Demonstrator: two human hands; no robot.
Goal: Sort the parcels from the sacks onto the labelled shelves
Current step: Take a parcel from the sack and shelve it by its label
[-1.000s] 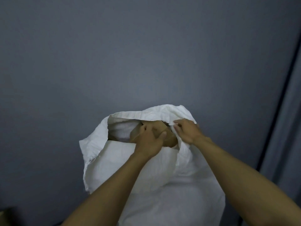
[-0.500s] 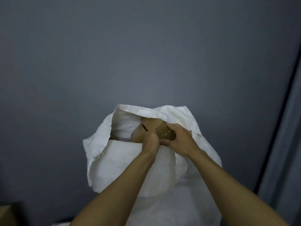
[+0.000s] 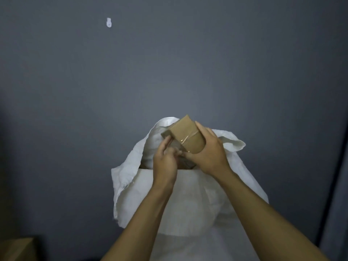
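Observation:
A white woven sack stands upright against a dark grey wall, its mouth open. Above the mouth I hold a small brown cardboard parcel sealed with clear tape, tilted with one corner up. My right hand wraps the parcel's right side and lower end. My left hand grips its lower left edge with thumb and fingertips. Another brown parcel shows dimly inside the sack below my hands.
A dark grey wall fills the background, with a small white hook high on the left. A cardboard box corner sits at the bottom left. A grey curtain or panel runs down the right edge.
Both hands have lifted the brown parcel up out of the sack's mouth. My right hand moved from the sack's rim onto the parcel. The view has tilted up.

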